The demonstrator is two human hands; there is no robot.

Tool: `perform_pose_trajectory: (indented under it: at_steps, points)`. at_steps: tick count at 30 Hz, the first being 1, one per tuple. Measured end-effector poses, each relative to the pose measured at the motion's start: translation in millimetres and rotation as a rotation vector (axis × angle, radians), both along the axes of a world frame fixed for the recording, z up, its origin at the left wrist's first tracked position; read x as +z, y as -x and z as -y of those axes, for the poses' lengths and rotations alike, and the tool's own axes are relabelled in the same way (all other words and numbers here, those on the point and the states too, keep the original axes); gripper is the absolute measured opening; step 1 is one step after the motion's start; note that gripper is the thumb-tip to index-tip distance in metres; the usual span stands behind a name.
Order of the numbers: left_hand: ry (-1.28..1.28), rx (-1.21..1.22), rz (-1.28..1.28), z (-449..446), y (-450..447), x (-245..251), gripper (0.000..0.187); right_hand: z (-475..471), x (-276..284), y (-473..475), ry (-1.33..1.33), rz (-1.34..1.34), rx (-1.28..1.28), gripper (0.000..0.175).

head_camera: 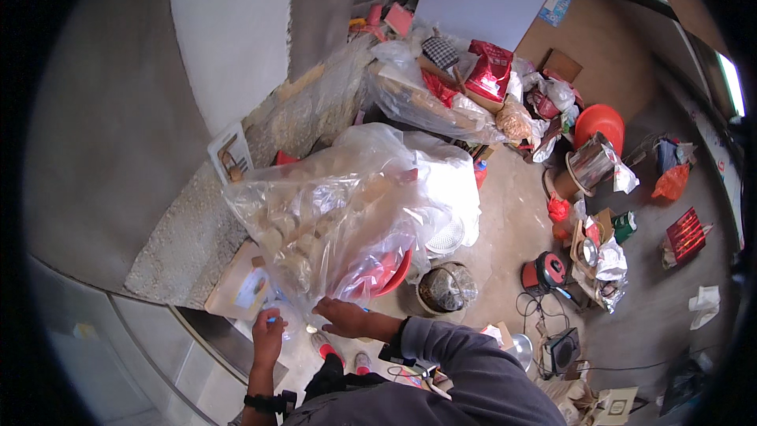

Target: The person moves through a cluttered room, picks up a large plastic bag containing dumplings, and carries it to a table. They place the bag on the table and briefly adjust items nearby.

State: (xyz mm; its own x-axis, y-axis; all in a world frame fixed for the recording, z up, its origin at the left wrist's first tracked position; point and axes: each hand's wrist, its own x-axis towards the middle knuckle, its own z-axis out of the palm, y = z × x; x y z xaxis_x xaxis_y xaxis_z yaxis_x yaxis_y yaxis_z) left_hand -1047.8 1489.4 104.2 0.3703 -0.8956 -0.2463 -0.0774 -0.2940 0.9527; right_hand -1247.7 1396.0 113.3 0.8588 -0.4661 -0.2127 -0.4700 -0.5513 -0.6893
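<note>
A large clear plastic sheet (331,207) is draped over a heap of pale round items (287,234) and a red basin (402,272). My right hand (343,316) lies at the sheet's lower edge with its fingers stretched out; whether it pinches the plastic cannot be told. To the left, my left hand (269,328) has its fingers curled round a small blue object, of which only a bit shows. Next to that hand is a clear round plastic container (287,313). A cardboard box (242,284) with a printed label stands just beyond it.
A lidded woven basket or pot (446,288) stands on the floor right of the sheet. Farther right are a red and black electric cooker (544,272), cables and a metal bowl (521,350). Bags pile up by the wall, near a red basin (598,127) and a metal pot (591,163).
</note>
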Motion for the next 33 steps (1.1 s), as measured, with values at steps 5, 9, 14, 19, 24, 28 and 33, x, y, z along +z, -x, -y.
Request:
perform_pose_trajectory:
  at_steps: [5, 9, 14, 19, 24, 28, 33]
  points:
    - [-0.054, 0.005, -0.012, -26, 7, 6, 0.015, -12, 6, 33, -0.053, -0.005, -0.077, 0.045]
    - [-0.012, 0.009, 0.013, -47, 18, 6, 0.013, -23, 4, 72, -0.051, -0.074, -0.162, 0.039]
    - [0.027, -0.035, 0.148, -77, 30, 5, 0.013, -37, -2, 115, -0.136, -0.106, -0.130, 0.037]
    - [0.011, -0.008, 0.062, -117, 38, 22, 0.014, -61, -2, 132, -0.085, -0.124, -0.108, 0.037]
    - [-0.027, 0.050, 0.059, -174, 44, 37, 0.015, -79, -12, 129, -0.089, -0.209, -0.016, 0.041]
    - [-0.083, 0.180, -0.022, -233, 50, 35, 0.012, -81, -33, 110, -0.145, -0.131, 0.009, 0.040]
    - [-0.146, 0.310, -0.038, -286, 50, 31, 0.012, -70, -61, 74, -0.964, 0.045, -0.592, 0.037]
